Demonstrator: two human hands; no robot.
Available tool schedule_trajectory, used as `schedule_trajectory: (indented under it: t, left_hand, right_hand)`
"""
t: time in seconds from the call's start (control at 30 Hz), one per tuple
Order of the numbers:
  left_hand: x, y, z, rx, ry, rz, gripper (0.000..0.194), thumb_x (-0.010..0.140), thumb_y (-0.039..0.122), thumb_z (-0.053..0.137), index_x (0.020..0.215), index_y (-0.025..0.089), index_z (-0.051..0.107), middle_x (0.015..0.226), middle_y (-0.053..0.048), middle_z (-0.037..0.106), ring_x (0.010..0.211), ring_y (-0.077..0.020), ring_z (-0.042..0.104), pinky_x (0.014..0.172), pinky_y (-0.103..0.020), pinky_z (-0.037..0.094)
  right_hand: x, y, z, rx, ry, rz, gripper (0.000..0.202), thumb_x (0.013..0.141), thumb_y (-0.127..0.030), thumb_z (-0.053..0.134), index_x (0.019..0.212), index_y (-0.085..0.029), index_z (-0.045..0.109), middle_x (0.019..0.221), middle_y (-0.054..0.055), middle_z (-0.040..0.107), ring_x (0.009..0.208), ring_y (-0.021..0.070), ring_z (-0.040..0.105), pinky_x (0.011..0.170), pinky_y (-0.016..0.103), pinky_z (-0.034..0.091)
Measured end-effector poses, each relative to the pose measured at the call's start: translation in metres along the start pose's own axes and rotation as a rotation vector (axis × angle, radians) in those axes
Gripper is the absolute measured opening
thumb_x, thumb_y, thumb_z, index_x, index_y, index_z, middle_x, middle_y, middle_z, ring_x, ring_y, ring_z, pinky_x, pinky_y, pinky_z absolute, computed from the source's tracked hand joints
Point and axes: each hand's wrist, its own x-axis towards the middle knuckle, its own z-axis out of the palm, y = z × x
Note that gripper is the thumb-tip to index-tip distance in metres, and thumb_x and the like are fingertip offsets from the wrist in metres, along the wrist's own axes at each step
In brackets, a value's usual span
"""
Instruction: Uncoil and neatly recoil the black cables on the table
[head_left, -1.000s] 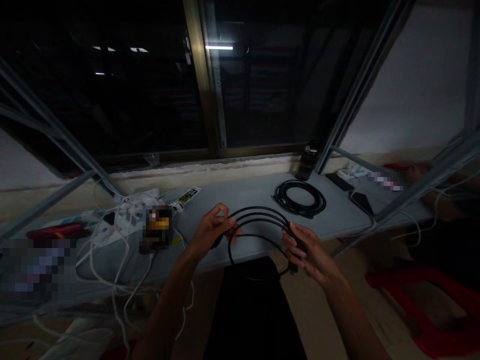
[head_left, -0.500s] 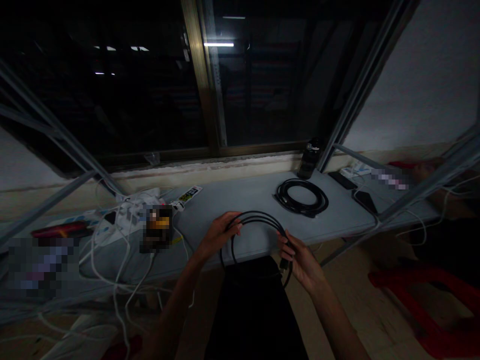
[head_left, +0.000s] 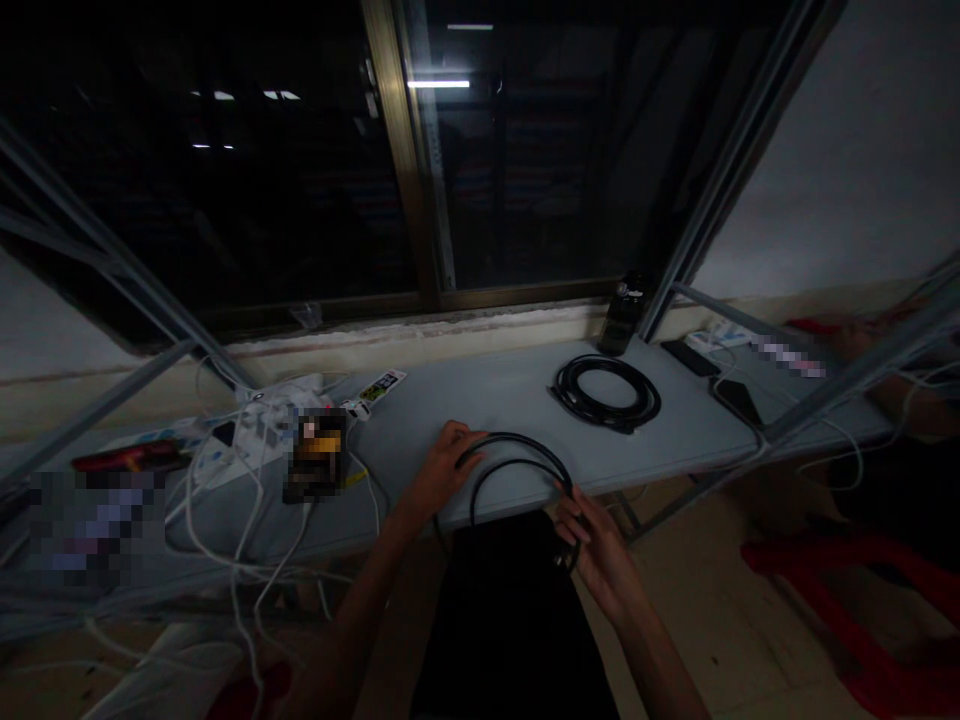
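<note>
A black cable point(head_left: 534, 447) hangs in loose loops between my two hands, over my lap and the near edge of the table point(head_left: 450, 395). The fingers of my left hand point(head_left: 448, 468) are closed on the left side of the loops. My right hand point(head_left: 592, 535) grips the cable's right side, where a small metallic plug end shows dimly near the fingers. Past my right hand, a second coiled black cable point(head_left: 574, 400) lies on the table. The lower part of the held loops fades against my dark clothing.
A dark bottle point(head_left: 622, 318) stands by the window. On the left lie white power strips point(head_left: 259, 425) with tangled white cords and a blurred-out device point(head_left: 315, 455). Two dark phone-like slabs point(head_left: 735, 400) lie at right. A red stool point(head_left: 825, 610) and another person's arm point(head_left: 896, 395) are further right.
My left hand has shifted slightly along the cable, and the upper loops now lie bunched closer together, with one strand hanging lower. My right hand has turned a little, hiding more of the plug.
</note>
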Motion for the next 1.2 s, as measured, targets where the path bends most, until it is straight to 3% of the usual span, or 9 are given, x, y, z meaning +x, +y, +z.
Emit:
schedule_trajectory:
  t: [0.17,0.37,0.5,0.63,0.77,0.9,1.0,1.1,1.2]
  left_hand:
    - [0.002,0.009,-0.006,-0.132,-0.016,-0.096,0.031,0.110,0.038,0.071,0.137,0.028,0.083,0.130,-0.010,0.076,0.122,-0.0265,0.074,0.121,-0.043,0.055]
    - [0.006,0.033,-0.010,-0.430,0.259,-0.388,0.046,0.103,0.058,0.079,0.127,0.019,0.085,0.129,-0.014,0.083,0.119,-0.0339,0.080,0.115,-0.049,0.061]
    - [0.003,0.024,-0.009,-0.812,0.422,-0.489,0.062,0.095,0.064,0.088,0.130,0.013,0.076,0.131,-0.019,0.081,0.118,-0.0368,0.082,0.107,-0.052,0.065]
    - [0.001,0.016,-0.011,-0.973,0.525,-0.550,0.064,0.084,0.059,0.099,0.120,0.012,0.075,0.135,-0.021,0.079,0.129,-0.0395,0.078,0.112,-0.054,0.064]
    - [-0.004,0.023,-0.009,-0.979,0.483,-0.583,0.063,0.086,0.059,0.098,0.122,0.013,0.075,0.135,-0.021,0.080,0.130,-0.0389,0.078,0.112,-0.053,0.065]
    - [-0.023,0.038,-0.004,-0.879,0.322,-0.626,0.071,0.084,0.067,0.097,0.124,0.012,0.076,0.128,-0.021,0.082,0.113,-0.0373,0.084,0.103,-0.051,0.069]
    - [-0.043,0.054,0.002,-0.863,0.235,-0.652,0.075,0.088,0.069,0.093,0.137,0.016,0.076,0.130,-0.019,0.082,0.103,-0.0348,0.086,0.094,-0.049,0.071]
    - [-0.060,0.072,0.015,-0.934,0.273,-0.696,0.077,0.091,0.065,0.093,0.149,0.019,0.070,0.133,-0.020,0.080,0.098,-0.0314,0.085,0.084,-0.044,0.072]
    - [-0.070,0.085,0.029,-1.057,0.386,-0.744,0.083,0.088,0.064,0.096,0.152,0.020,0.066,0.130,-0.019,0.080,0.107,-0.0326,0.084,0.089,-0.043,0.071]
  right_hand:
    - [-0.002,-0.001,0.006,0.014,0.000,-0.040,0.060,0.077,-0.047,0.112,0.093,-0.016,0.063,0.084,-0.005,0.042,0.062,0.0048,0.021,0.054,0.017,0.038]
    - [0.001,0.009,0.012,-0.037,-0.015,-0.056,0.061,0.075,-0.051,0.112,0.095,-0.018,0.065,0.084,-0.003,0.049,0.065,0.0074,0.037,0.059,0.021,0.048]
    - [0.000,0.020,0.013,-0.118,-0.067,-0.047,0.060,0.078,-0.059,0.108,0.095,-0.019,0.067,0.083,-0.002,0.055,0.070,0.0119,0.051,0.065,0.026,0.054]
    - [-0.007,0.027,0.012,-0.254,-0.198,-0.075,0.055,0.092,-0.064,0.097,0.101,-0.018,0.069,0.084,0.000,0.061,0.070,0.0129,0.057,0.068,0.026,0.054]
    - [-0.009,0.030,0.015,-0.287,-0.223,-0.087,0.054,0.099,-0.064,0.091,0.095,-0.018,0.064,0.081,-0.002,0.056,0.064,0.0107,0.052,0.062,0.026,0.053]
    - [-0.001,0.016,0.023,-0.130,-0.070,-0.131,0.061,0.092,-0.065,0.097,0.093,-0.021,0.056,0.074,-0.008,0.037,0.054,0.0064,0.028,0.046,0.019,0.037]
    - [0.008,-0.004,0.033,-0.101,-0.022,-0.184,0.062,0.088,-0.067,0.099,0.097,-0.021,0.058,0.074,-0.009,0.034,0.055,0.0062,0.024,0.043,0.017,0.033]
    - [0.015,-0.017,0.045,-0.108,-0.045,-0.199,0.063,0.087,-0.068,0.099,0.096,-0.021,0.059,0.074,-0.009,0.032,0.055,0.0064,0.021,0.042,0.017,0.031]
    - [0.017,-0.017,0.054,-0.101,-0.078,-0.168,0.064,0.085,-0.068,0.100,0.095,-0.021,0.058,0.073,-0.009,0.033,0.055,0.0065,0.023,0.043,0.017,0.032]
